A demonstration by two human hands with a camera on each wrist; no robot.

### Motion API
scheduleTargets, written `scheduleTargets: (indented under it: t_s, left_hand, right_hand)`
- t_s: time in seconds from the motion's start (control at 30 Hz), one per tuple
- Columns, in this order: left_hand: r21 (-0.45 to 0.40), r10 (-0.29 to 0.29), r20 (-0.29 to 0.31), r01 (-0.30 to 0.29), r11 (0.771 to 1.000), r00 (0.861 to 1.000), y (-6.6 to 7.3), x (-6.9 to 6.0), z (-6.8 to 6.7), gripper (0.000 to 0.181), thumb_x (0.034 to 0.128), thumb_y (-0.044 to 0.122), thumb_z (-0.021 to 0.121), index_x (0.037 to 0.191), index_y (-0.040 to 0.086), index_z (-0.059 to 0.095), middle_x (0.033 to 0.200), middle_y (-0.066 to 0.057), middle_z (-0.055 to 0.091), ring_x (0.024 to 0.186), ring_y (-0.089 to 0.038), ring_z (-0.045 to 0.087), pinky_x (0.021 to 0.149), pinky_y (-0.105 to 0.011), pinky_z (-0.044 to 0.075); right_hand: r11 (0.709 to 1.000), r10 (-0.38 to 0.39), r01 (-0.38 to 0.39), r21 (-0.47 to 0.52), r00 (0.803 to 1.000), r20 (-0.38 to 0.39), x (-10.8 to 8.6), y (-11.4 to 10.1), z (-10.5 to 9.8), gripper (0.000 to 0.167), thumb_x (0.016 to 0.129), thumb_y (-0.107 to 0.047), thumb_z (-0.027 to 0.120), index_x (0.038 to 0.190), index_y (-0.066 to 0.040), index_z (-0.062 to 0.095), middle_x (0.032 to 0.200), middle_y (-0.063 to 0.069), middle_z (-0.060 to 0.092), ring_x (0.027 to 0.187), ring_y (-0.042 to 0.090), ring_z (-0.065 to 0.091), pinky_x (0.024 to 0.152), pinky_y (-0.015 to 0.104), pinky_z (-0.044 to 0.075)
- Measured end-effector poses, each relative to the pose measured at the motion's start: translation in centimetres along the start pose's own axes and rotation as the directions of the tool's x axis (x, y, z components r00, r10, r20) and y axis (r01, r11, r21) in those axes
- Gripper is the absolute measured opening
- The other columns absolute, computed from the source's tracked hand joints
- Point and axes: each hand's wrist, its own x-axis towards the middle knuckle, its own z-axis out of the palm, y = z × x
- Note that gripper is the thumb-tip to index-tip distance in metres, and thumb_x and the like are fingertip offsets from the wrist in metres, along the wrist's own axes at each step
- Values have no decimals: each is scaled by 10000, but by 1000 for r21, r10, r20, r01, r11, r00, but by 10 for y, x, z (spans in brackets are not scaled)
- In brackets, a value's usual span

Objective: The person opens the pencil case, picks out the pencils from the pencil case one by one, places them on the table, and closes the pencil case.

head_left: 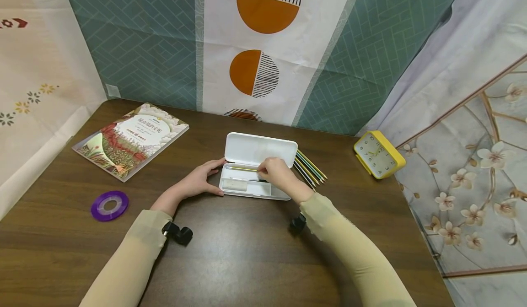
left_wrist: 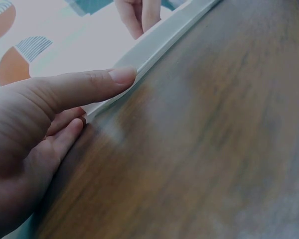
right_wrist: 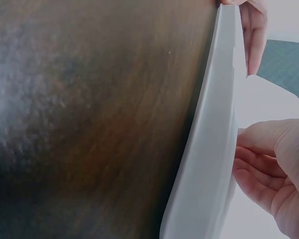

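A white pencil case (head_left: 259,196) lies on the table with its lid (head_left: 261,149) raised at the back. Inside are a yellow pencil (head_left: 243,169), a thin pen-like item (head_left: 243,179) and a whitish eraser (head_left: 234,185). My left hand (head_left: 197,179) grips the case's left end, its thumb (left_wrist: 97,88) on the front wall and other fingers round the side. Reaching into the case, my right hand (head_left: 276,172) has its fingers bent together at the yellow pencil's right end and seems to pinch it. The case wall hides those fingertips in the right wrist view.
Several colored pencils (head_left: 309,167) lie right of the case, partly behind its lid. A yellow alarm clock (head_left: 379,155) stands farther right. On the left are a picture book (head_left: 131,140) and a purple tape roll (head_left: 99,206). Patterned cloth (head_left: 329,83) hangs behind the table.
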Motion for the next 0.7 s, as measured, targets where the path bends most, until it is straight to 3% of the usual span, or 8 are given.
scheduleTargets:
  t_s: [0.7]
  left_hand:
    - [3,-4,-2,4,1000,1000,-1,0,1,1051,695,138,890,1535,8,272,1569,-210,293,1436,-358,317,1176,-466,360]
  right_hand:
    - [998,-52,52,-28,999,-7,1,2,4,133,848,1,664,867,-51,785,835,80,730,806,199,680,749,320,590]
